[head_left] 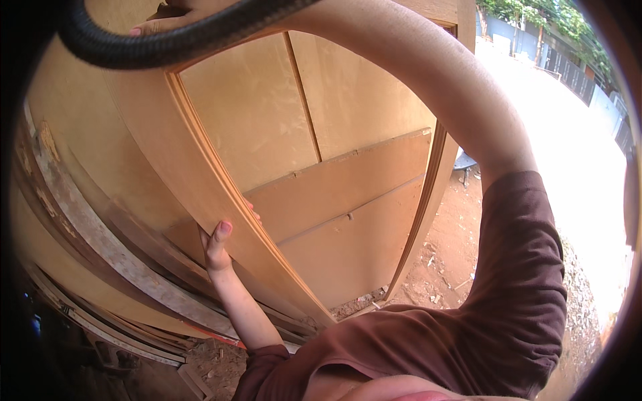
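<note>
A tall light-brown wooden frame point(148, 130) with moulded inner edges stands tilted in front of me, its opening showing the boards behind. Low on its left side member, my left hand point(217, 246) is closed around the wood. The thumb lies on the front face and fingertips show through the opening. My right arm arches over the top of the frame, and my right hand point(175, 19) grips its upper left part. A black ribbed hose point(180, 50) crosses in front of that hand and hides some of its fingers.
Large wooden panels point(254, 107) lean behind the frame. At the left, worn planks and boards point(134, 234) are stacked on edge. Reddish dirt ground point(445, 247) with scattered chips lies at the right. Beyond it are a sunlit road, a wall and trees point(568, 23).
</note>
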{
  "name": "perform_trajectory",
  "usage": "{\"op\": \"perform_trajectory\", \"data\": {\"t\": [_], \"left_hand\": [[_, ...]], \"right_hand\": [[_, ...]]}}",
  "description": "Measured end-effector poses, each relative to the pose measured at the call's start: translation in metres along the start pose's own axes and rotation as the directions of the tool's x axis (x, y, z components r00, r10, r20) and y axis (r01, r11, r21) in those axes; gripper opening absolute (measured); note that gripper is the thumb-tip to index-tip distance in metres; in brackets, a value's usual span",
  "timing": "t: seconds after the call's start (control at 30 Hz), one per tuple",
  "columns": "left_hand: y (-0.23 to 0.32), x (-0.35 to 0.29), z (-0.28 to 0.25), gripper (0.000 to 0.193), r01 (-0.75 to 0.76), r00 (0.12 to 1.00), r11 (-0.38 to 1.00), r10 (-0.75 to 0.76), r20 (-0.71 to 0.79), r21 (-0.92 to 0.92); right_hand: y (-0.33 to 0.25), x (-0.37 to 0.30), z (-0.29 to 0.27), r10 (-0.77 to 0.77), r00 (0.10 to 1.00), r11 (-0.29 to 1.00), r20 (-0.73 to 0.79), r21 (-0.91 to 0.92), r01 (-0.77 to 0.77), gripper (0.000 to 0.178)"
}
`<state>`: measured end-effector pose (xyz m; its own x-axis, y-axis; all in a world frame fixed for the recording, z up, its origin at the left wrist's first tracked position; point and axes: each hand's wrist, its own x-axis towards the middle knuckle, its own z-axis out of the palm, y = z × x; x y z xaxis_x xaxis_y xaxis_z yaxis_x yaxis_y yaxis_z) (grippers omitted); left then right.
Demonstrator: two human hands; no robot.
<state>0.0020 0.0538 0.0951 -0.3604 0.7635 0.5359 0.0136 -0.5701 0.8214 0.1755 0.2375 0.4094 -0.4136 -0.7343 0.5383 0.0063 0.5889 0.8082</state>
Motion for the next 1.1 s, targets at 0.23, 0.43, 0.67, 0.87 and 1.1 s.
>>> {"op": "perform_trajectory", "data": {"t": [0.23, 0.43, 0.67, 0.87, 1.1], "left_hand": [[0.007, -0.004, -0.017, 0.069, 0.028, 0.999, 0.999, -0.028, -0.020, 0.026], [-0.003, 0.007, -0.022, 0.073, 0.066, 0.996, 0.996, -0.070, 0.061, 0.068], [-0.012, 0.006, -0.027, 0.074, 0.115, 0.984, 0.993, -0.114, 0.140, -0.001], [-0.019, 0.015, -0.044, 0.073, 0.089, 0.991, 0.996, -0.088, 0.103, -0.001], [-0.029, 0.032, -0.067, 0.071, 0.094, 0.994, 0.995, -0.093, 0.056, -0.021]], "right_hand": [[0.015, -0.086, -0.062, 0.674, 0.667, 0.714, 0.317, -0.048, -0.699, 0.070], [0.054, -0.188, -0.118, 0.879, 0.351, 0.425, 0.322, -0.199, -0.883, 0.076], [0.099, -0.265, -0.144, 0.965, 0.178, 0.211, 0.193, -0.164, -0.964, 0.067], [0.102, -0.306, -0.132, 0.948, 0.269, 0.105, 0.173, 0.625, -0.774, 0.054], [0.034, -0.351, -0.074, 0.911, -0.380, -0.364, 0.161, 0.747, -0.556, 0.055]]}}
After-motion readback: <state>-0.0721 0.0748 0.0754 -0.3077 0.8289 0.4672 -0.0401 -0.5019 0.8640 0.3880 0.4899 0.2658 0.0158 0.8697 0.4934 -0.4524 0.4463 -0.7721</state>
